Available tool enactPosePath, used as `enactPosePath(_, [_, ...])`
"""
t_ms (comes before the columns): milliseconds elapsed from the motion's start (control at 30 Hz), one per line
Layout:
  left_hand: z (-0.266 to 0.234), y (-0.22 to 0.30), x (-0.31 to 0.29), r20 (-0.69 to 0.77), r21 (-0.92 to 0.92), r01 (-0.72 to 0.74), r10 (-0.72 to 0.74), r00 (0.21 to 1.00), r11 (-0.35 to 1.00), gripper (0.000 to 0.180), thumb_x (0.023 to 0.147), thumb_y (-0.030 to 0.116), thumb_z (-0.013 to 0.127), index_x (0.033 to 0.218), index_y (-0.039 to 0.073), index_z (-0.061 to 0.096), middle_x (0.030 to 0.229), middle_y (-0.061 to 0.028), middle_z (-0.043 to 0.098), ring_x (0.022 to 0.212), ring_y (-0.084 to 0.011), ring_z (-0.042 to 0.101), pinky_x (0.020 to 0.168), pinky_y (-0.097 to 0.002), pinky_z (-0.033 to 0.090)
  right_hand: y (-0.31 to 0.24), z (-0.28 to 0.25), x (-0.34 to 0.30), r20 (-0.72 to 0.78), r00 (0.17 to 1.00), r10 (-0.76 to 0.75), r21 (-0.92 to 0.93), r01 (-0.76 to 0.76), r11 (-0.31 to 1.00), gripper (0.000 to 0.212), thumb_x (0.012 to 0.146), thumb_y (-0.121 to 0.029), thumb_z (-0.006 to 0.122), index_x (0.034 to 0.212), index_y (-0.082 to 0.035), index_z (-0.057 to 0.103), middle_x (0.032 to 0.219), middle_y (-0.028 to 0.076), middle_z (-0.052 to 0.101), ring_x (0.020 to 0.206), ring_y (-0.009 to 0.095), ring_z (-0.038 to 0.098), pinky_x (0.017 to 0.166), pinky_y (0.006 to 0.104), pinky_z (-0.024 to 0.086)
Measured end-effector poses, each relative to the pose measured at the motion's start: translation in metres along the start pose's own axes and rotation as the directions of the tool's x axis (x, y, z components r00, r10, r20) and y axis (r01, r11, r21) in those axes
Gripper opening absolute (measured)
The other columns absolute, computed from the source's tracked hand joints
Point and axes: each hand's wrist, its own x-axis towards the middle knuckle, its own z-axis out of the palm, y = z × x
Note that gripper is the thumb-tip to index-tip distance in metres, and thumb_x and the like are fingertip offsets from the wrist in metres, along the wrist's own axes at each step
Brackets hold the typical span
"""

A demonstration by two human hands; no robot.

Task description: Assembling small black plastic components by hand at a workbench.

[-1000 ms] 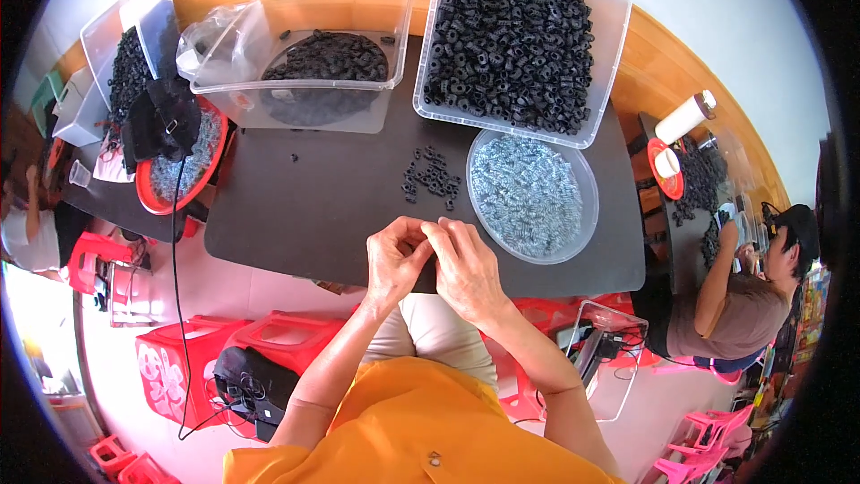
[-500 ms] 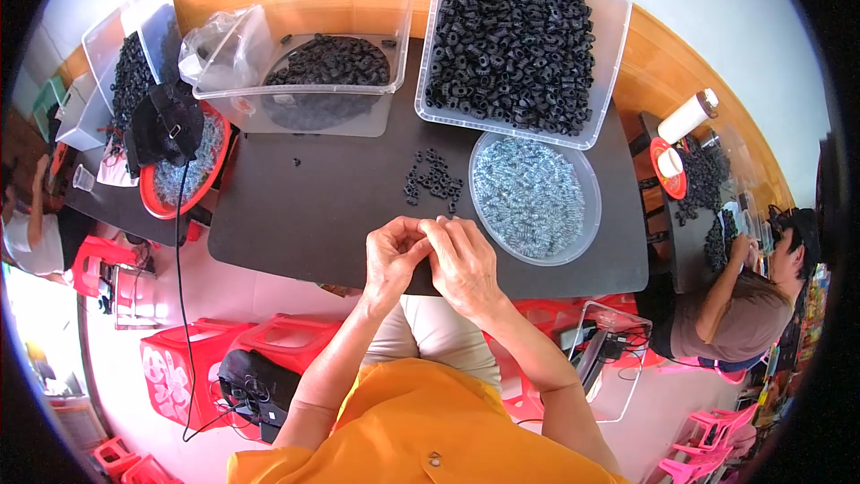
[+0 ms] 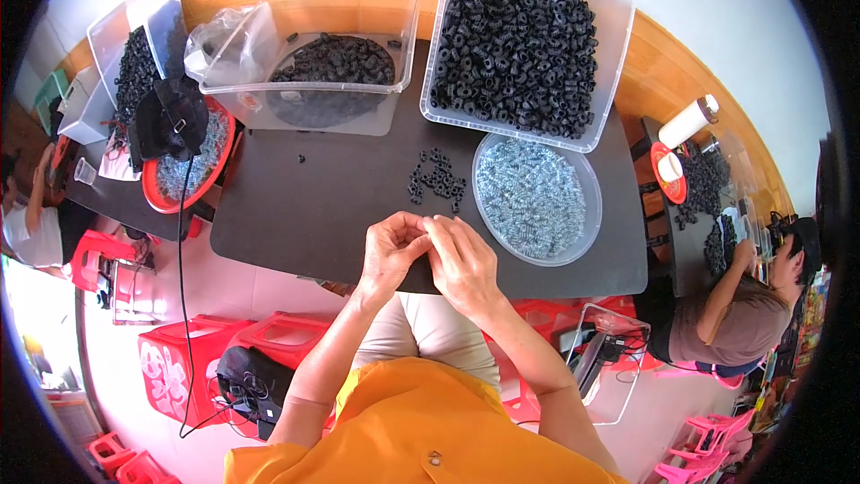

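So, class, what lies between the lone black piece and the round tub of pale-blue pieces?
A loose cluster of small black parts, nearer the tub, on the tabletop; the head view shows it.

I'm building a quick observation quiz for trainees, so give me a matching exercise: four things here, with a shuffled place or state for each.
1. Left hand
2. Round tub
3. Large square bin
4. Loose black parts

A. Filled with pale bluish pieces
B. Scattered on the dark tabletop
C. Fingers bent toward the right hand
D. Heaped with black pieces

Pairs: 1-C, 2-A, 3-D, 4-B
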Motion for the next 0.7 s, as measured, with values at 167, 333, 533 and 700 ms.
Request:
enactPosePath(167, [-0.004,0.051,0.013,-0.229,0.250,-0.289,0.346,0.910,0.924,0.011,0.077,0.001,0.067,0.087,0.001,0.062,0.076,0.0011,0.060,0.069,-0.0051,0.053,0.064,-0.0193,0.045,-0.005,-0.012,-0.024,-0.038,0.971,0.235,0.083,-0.232,0.969,0.050,0.072,-0.007,0.071,0.118,-0.003,0.053,0.110,0.016,0.059,0.092,0.030,0.063,0.076,0.0338,0.052])
enactPosePath(333, [-0.024,0.145,0.061,-0.302,0.642,-0.571,0.853,0.425,0.512,0.013,0.078,0.004,0.069,0.089,0.001,0.065,0.078,-0.0012,0.064,0.069,-0.0038,0.054,0.055,-0.0164,0.038,-0.001,-0.005,-0.053,-0.027,0.966,0.257,0.075,-0.254,0.964,0.030,0.071,0.002,0.068,0.100,-0.002,0.061,0.097,0.011,0.061,0.083,0.028,0.061,0.070,0.0340,0.051])
enactPosePath(533, [-0.051,0.173,0.127,-0.109,0.852,-0.432,0.906,0.409,0.297,0.023,0.077,0.005,0.067,0.099,0.002,0.066,0.085,-0.0066,0.068,0.068,-0.0131,0.061,0.063,-0.0261,0.048,-0.002,0.000,-0.052,-0.056,0.975,0.214,0.020,-0.213,0.977,0.024,0.071,0.002,0.067,0.094,-0.002,0.062,0.093,0.011,0.060,0.080,0.028,0.061,0.070,0.0340,0.051])
enactPosePath(700, [-0.020,0.133,0.103,-0.122,0.845,-0.406,0.865,0.488,0.348,0.022,0.073,0.001,0.068,0.095,0.007,0.067,0.094,-0.0074,0.065,0.067,-0.0157,0.058,0.054,-0.0249,0.045,0.003,-0.001,-0.057,-0.050,0.976,0.212,0.017,-0.212,0.977,0.021,0.070,0.003,0.067,0.091,-0.001,0.063,0.093,0.011,0.059,0.078,0.029,0.061,0.070,0.0350,0.052])
